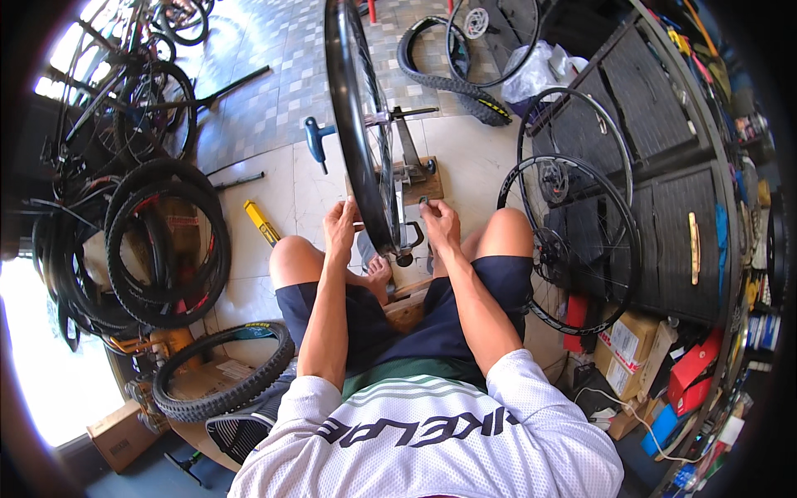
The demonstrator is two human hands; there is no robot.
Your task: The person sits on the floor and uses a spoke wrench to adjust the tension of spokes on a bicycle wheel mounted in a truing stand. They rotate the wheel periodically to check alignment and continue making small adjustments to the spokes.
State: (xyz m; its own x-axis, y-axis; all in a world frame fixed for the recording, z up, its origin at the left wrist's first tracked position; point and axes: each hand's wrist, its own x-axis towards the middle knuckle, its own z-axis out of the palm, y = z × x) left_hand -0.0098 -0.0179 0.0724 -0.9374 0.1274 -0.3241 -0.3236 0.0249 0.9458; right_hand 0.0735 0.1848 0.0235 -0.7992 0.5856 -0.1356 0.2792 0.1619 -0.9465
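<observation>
A black bicycle wheel [352, 124] stands upright in a truing stand [408, 153] between my knees. My left hand [339, 226] is at the left side of the rim, its fingers curled together; what they pinch, if anything, is hidden. To the right of the wheel, my right hand [442, 222] is closed, with thumb and finger on a small dark round piece [425, 200] that is too small to name. Left of the wheel, a T-shaped tool with a blue handle [315, 141] sits level with the hub. The stand's lower caliper [407, 249] reaches the rim's near edge.
A yellow tool [261, 222] lies on the tiled floor at left. Tyres [166, 241] hang in a stack there, with bicycles behind. Two wheels [573, 241] lean on the dark cabinet [664, 216] at right. Loose tyres [452, 75] lie ahead; boxes [627, 353] stand at lower right.
</observation>
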